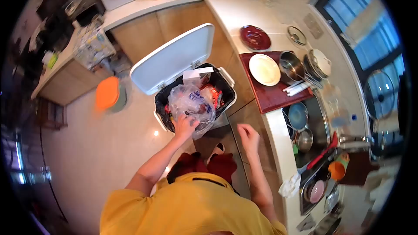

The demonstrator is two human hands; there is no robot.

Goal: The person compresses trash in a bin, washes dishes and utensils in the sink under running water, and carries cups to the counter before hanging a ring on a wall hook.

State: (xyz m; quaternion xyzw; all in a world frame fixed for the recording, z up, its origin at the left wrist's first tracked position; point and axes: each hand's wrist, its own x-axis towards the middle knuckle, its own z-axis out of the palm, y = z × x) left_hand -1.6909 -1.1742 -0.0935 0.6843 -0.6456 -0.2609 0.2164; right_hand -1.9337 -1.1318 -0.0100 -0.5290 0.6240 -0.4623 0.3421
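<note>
A clear plastic bag (191,102) lies bunched on top of the contents of a bin (229,101) lined with black plastic. The bin's white lid (174,58) stands raised on its far side. My left hand (185,126) is at the near edge of the clear bag, its fingers curled into the plastic. To the right of the bin, my right hand (249,138) hangs in the air near the cabinet fronts, fingers folded together, with nothing visible in it. Beside the clear bag are a white box (191,77) and red wrappers (213,93).
An orange-lidded bin (107,93) stands on the floor at left. Along the right counter are a red tray (265,100) with a white plate (264,69) and a pot (291,65), a dark red plate (255,37), and a sink (322,117) holding dishes.
</note>
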